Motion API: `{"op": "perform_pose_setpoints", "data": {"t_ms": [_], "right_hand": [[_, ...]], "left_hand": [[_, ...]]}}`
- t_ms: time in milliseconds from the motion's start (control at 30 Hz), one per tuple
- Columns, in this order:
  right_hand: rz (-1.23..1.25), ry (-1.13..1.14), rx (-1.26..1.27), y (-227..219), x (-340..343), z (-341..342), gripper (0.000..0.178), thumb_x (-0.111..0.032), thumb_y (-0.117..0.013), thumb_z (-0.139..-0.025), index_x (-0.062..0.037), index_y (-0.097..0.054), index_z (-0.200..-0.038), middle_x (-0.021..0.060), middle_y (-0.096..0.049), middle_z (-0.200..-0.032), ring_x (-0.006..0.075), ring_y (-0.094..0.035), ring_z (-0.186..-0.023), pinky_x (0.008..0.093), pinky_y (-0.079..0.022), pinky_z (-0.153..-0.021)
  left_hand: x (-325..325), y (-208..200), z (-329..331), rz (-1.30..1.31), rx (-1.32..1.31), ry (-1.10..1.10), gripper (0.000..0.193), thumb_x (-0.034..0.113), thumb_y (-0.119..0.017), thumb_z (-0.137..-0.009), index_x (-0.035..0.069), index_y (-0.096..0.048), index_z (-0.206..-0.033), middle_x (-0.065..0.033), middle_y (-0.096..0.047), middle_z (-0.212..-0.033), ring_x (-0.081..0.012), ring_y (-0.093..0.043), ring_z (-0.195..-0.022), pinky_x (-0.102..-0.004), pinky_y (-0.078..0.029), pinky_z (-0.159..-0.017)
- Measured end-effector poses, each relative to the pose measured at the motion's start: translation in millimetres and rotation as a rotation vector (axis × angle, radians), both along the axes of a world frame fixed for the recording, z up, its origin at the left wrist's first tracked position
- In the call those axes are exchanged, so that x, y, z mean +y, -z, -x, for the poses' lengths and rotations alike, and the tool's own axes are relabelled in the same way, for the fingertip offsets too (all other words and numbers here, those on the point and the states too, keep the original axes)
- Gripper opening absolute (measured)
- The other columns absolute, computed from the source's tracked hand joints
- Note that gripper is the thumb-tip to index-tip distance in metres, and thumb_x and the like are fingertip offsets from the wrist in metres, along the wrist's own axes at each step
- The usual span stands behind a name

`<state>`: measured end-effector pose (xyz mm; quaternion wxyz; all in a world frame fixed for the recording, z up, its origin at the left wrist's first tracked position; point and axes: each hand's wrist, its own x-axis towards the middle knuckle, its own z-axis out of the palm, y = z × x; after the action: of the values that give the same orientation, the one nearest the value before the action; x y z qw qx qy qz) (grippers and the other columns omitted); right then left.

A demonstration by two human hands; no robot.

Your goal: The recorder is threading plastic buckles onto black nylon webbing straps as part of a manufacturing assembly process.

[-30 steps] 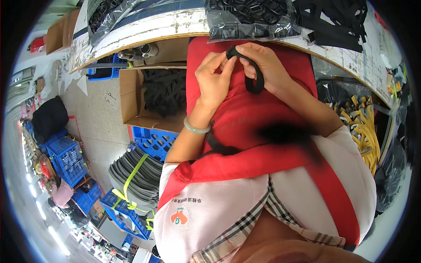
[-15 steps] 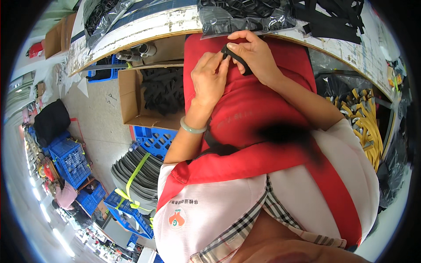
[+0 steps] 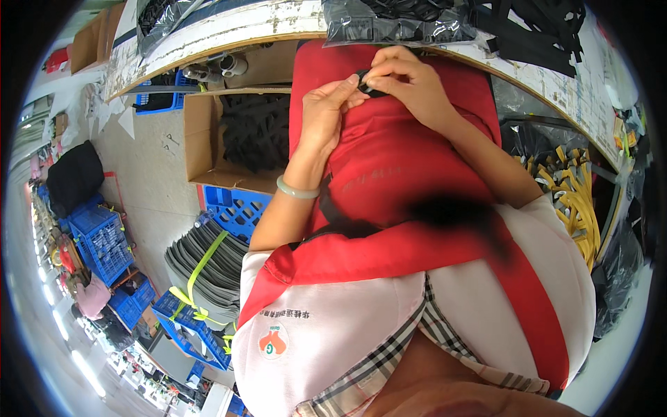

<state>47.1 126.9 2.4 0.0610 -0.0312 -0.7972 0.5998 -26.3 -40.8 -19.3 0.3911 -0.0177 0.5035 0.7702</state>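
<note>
Over the red apron (image 3: 389,139) on my lap, both hands meet at a small black buckle (image 3: 363,85) with a short piece of black webbing strap (image 3: 376,92). My left hand (image 3: 324,111) is closed, pinching the buckle's left side between thumb and fingers. My right hand (image 3: 411,82) is closed too, its thumb and fingertips on the strap at the buckle. Fingers cover most of the piece, so how the strap runs through it is hidden. A clear bag of black buckles (image 3: 396,29) lies on the worktable just beyond my hands.
The worn white worktable (image 3: 278,33) curves across ahead, with black straps (image 3: 538,31) at its right. To the left stand a cardboard box (image 3: 201,139) of black straps, a tied stack of grey sheets (image 3: 205,267) and blue crates (image 3: 101,243). Yellow straps (image 3: 573,208) hang at right.
My right fingers have shifted and bent closer over the strap, and less of the strap now shows. The left hand has turned slightly, still on the buckle. The whole view has shifted a little.
</note>
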Motion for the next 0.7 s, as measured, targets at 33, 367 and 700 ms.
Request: {"op": "perform_pose_setpoints", "data": {"t_ms": [33,367,700], "right_hand": [[-0.034,0.059,0.189,-7,-1,-1,0.014,-0.013,-0.063,-0.089,-0.0026,-0.067,-0.097,0.0030,-0.062,-0.097,0.0087,-0.056,-0.076,0.0212,-0.044,-0.075],[0.347,0.087,-0.285,-13,-4,-11,0.018,-0.009,-0.064,-0.089,-0.0009,-0.059,-0.105,0.0026,-0.061,-0.077,0.0057,-0.053,-0.055,0.0189,-0.045,-0.049],[0.457,0.173,-0.229,-6,-10,-5,0.019,-0.008,-0.063,-0.089,0.0005,-0.054,-0.105,0.0037,-0.059,-0.077,0.0087,-0.058,-0.060,0.0225,-0.053,-0.055]], "left_hand": [[1,4,-3,0.012,0.138,-0.035,0.015,0.009,-0.066,-0.088,-0.005,-0.069,-0.093,-0.0104,-0.068,-0.079,-0.0136,-0.064,-0.071,-0.0255,-0.054,-0.068],[7,-11,-10,0.010,0.270,-0.169,0.017,0.000,-0.064,-0.087,-0.008,-0.066,-0.102,-0.0114,-0.067,-0.087,-0.0135,-0.065,-0.073,-0.0247,-0.059,-0.067],[7,-9,-15,0.022,0.503,-0.224,0.015,0.000,-0.065,-0.086,-0.006,-0.067,-0.100,-0.0060,-0.061,-0.086,-0.0102,-0.062,-0.075,-0.0209,-0.055,-0.068]]}}
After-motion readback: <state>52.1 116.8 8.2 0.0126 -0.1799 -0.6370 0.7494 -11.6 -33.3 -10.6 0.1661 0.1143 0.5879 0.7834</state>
